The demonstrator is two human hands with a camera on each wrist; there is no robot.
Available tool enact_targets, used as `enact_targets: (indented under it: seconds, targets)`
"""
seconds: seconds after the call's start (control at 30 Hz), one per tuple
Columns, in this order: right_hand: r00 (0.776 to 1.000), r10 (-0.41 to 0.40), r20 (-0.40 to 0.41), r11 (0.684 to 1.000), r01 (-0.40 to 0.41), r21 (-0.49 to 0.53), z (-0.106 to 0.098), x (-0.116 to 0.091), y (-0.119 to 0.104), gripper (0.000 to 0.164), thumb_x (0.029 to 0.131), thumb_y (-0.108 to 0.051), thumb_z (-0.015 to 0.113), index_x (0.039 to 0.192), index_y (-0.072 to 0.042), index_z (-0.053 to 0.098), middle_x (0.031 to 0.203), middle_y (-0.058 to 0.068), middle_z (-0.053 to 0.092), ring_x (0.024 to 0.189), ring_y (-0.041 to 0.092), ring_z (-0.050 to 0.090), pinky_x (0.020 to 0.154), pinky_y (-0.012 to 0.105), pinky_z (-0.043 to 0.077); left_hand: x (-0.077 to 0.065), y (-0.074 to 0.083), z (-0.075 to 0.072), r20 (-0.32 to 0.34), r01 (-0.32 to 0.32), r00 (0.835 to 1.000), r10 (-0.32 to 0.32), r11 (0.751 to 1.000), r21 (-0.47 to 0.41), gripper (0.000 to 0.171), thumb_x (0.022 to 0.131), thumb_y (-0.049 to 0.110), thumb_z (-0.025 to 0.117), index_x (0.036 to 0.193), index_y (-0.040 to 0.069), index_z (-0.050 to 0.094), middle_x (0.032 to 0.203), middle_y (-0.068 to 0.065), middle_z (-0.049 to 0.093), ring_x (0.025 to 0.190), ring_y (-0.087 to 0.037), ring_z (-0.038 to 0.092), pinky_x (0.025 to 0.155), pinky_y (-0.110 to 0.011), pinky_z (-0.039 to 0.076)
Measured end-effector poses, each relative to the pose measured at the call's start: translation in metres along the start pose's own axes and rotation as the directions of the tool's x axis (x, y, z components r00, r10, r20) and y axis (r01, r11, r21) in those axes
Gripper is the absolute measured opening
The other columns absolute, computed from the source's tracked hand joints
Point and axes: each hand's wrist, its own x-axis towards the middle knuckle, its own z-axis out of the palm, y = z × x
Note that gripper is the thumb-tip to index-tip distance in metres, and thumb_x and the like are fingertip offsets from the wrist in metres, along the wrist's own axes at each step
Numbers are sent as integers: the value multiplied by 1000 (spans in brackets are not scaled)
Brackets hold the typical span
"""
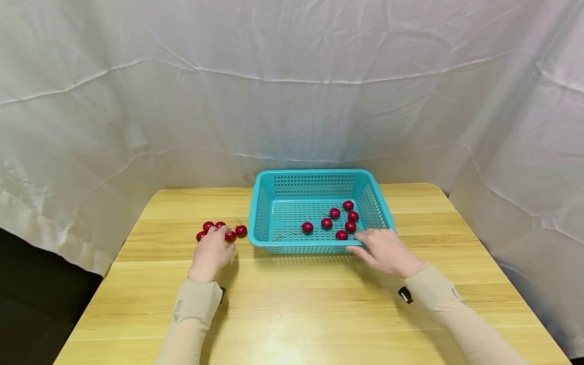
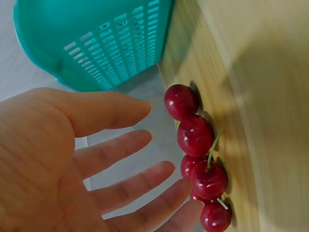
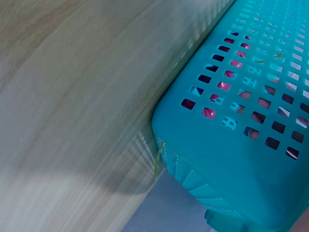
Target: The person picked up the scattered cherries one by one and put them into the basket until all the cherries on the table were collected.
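Note:
A pile of red cherries (image 2: 195,135) lies on the table left of a turquoise plastic basket (image 1: 319,244). My left hand (image 1: 213,253) reaches over the pile, thumb and fingers spread apart with nothing between them. In the left wrist view its fingertips (image 2: 166,169) come close to the cherries, one of which has a green stem. My right hand (image 1: 380,248) grips the front right rim of the basket, thumb outside and fingers inside. Through the basket holes (image 3: 208,113) in the right wrist view, bits of red and of fingers show. Several cherries (image 1: 326,223) lie inside the basket, mostly toward its right side.
The basket stands near the back edge of a light wooden table (image 1: 292,304). Pale cloth (image 1: 292,101) hangs behind the table and along both sides. A thin green stem (image 3: 158,159) pokes out at the basket's lower corner.

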Motion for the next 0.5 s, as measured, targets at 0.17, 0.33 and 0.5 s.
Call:
enact_targets:
  seconds: [0.17,0.33,0.5]
  targets:
    - [1000,-3,0,1000,3,3,0,0,1,36,93,-38,69,67,-24,49,58,-13,36,51,3,35,46,19,18,3,1,2,26,-8,1000,8,1000,6,48,92,16,64,136,-1,54,135,-27,55,119,-45,60,97,-62,50]
    - [1000,-11,-9,1000,11,-2,2,0,2,36,93,-39,68,67,-25,48,58,-13,36,51,2,34,46,19,18,6,3,4,52,-2,999,1,1000,11,46,91,15,65,134,0,57,131,-24,57,116,-42,61,95,-61,51]
    - [1000,-7,-5,1000,7,-11,3,0,2,32,93,-40,69,69,-24,54,58,-14,42,52,3,41,45,18,21,10,4,6,67,5,998,-6,1000,16,44,90,14,66,131,0,59,125,-23,59,107,-40,63,91,-59,53]
